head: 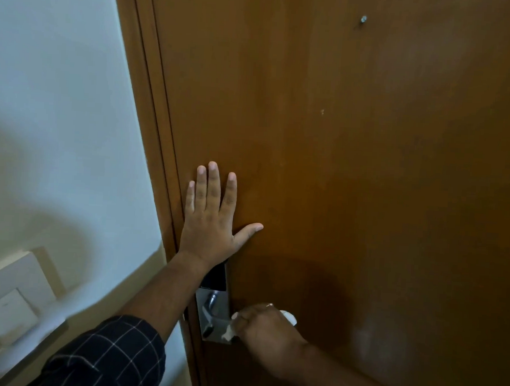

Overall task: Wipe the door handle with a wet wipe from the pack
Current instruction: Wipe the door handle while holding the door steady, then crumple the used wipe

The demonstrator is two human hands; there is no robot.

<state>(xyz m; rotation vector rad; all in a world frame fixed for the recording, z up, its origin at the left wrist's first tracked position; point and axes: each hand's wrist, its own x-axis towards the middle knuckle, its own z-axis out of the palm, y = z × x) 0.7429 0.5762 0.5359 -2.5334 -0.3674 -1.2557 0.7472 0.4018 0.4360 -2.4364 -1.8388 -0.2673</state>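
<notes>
A metal door handle (211, 302) on a silver lock plate (222, 308) with a black top panel sits low on a brown wooden door (353, 169). My right hand (265, 327) is closed around a white wet wipe (230, 330) and grips the lever's outer part through it; white bits of the wipe show at both sides of the fist. My left hand (212, 217) lies flat on the door just above the lock, fingers spread, holding nothing. The wipe pack is not in view.
The door frame (153, 127) runs down the left of the door, beside a pale wall (53, 106). A white switch plate (11, 300) is on that wall at the lower left. A small screw (363, 19) sticks out near the door's top.
</notes>
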